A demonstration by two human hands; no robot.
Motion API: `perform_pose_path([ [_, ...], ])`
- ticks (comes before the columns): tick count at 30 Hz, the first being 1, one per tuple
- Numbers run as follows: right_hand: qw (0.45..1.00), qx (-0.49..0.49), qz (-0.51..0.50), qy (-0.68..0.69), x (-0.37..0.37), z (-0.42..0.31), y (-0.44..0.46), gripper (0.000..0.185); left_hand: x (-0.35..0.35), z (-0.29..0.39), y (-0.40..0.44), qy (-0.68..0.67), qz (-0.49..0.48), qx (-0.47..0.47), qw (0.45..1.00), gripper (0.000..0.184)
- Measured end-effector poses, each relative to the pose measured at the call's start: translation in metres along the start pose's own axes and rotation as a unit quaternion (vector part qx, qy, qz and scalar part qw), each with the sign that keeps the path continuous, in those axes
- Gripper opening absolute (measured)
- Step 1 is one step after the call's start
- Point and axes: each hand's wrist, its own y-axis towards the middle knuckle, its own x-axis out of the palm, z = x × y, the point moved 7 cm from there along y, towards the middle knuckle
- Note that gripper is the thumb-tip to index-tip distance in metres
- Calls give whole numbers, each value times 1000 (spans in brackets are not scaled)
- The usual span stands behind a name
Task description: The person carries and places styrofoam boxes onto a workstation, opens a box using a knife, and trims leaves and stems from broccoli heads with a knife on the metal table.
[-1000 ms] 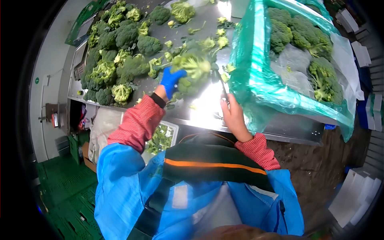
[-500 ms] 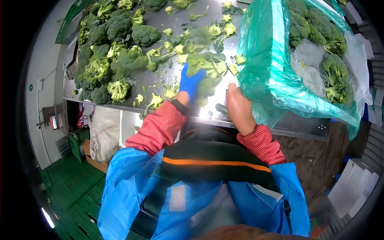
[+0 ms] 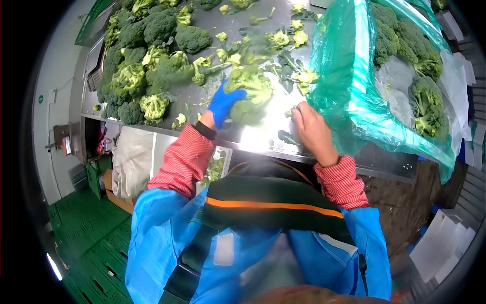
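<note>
My left hand (image 3: 223, 105), in a blue glove, grips a broccoli head (image 3: 253, 87) from its left side, over the metal table. The pale cut stalks of this head face up and right; its lower part is blurred. My bare right hand (image 3: 315, 130) is closed, just right of the broccoli. A small pale bit shows at its fingertips, but what it holds I cannot make out. Trimmed stem pieces (image 3: 305, 77) and leaves lie beyond my right hand. A small dark green scrap (image 3: 287, 137) lies near the table's front edge.
Several broccoli heads (image 3: 158, 26) are heaped on the left of the metal table (image 3: 202, 104). On the right stands a crate lined with green plastic (image 3: 338, 86), holding broccoli (image 3: 426, 104) and clear film. Below the table edge, a container (image 3: 217, 164) holds green trimmings.
My left hand has moved left and turned the broccoli, so more cut stalks show. My right hand has shifted slightly right and down. The whole view has shifted a little.
</note>
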Motion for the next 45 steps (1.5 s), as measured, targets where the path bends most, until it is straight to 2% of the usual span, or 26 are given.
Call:
perform_pose_path([
  [2,994,-73,-27,-80,-22,-31,2,15,-15,16,12,127,-72,22,989,52],
  [6,963,-184,-8,-197,-38,-66,9,12,-10,60,-1,367,-1,-18,930,72],
  [9,946,-195,-17,-258,-29,-68,15,12,-10,64,4,402,-29,-34,915,85],
  [11,948,-141,-24,-285,-18,-39,18,10,-12,71,-6,404,0,-130,906,92],
  [12,947,-115,-28,-298,-11,-26,17,9,-13,73,-12,402,15,-178,898,96],
  [13,981,-46,-9,-187,-13,-13,17,10,-28,68,-5,385,-3,-156,910,102],
  [14,997,23,10,-71,-14,-1,14,12,-49,61,-4,387,-3,-198,901,104],
  [15,994,93,27,46,-13,11,11,15,-47,69,-17,395,45,-179,900,87],
  [16,991,99,24,88,-9,10,9,18,-44,74,-32,400,93,-163,897,72],
  [19,961,107,-10,255,2,-15,12,31,-43,62,-29,378,-34,-148,913,69],
  [22,979,-91,26,181,-32,-82,32,41,-19,67,-31,278,-85,-57,955,68],
  [23,980,-115,4,160,-32,-89,36,44,-18,57,-28,202,-114,-32,972,65],
  [25,979,-161,-42,117,-27,-99,43,51,0,56,-40,54,-81,-146,985,74],
  [26,975,-105,-54,187,-23,-89,51,52,7,54,-46,-22,-64,-201,977,78],
  [27,964,-48,-66,254,-17,-78,61,53,5,56,-48,-15,-168,-208,963,90],
  [28,944,9,-77,320,-9,-67,69,54,1,53,-47,-27,-190,-191,963,91],
  [29,952,-20,-6,305,-9,-63,74,43,-2,48,-44,-37,-213,-174,961,92],
  [30,927,61,-35,368,-2,-56,74,42,-1,49,-43,-46,-238,-158,957,93],
  [32,844,221,-96,479,15,-48,65,40,-9,45,-44,78,-171,-93,978,87],
  [33,825,216,-94,514,21,-46,66,36,-16,38,-42,175,-115,-47,977,87],
  [35,814,234,-85,525,25,-47,61,33,-4,51,-46,359,-30,45,932,92],
  [38,827,235,-66,507,29,-54,55,30,19,55,-50,280,-3,255,925,93],
  [41,866,172,-48,468,19,-66,50,23,11,44,-49,48,-2,135,990,91],
  [43,886,123,-75,442,13,-68,45,21,1,40,-51,-101,-16,64,993,89],
  [44,894,98,-89,428,10,-67,43,20,-8,42,-53,-52,1,70,996,87],
  [45,938,46,-51,341,-3,-67,42,18,-18,44,-55,-2,18,76,997,86],
])
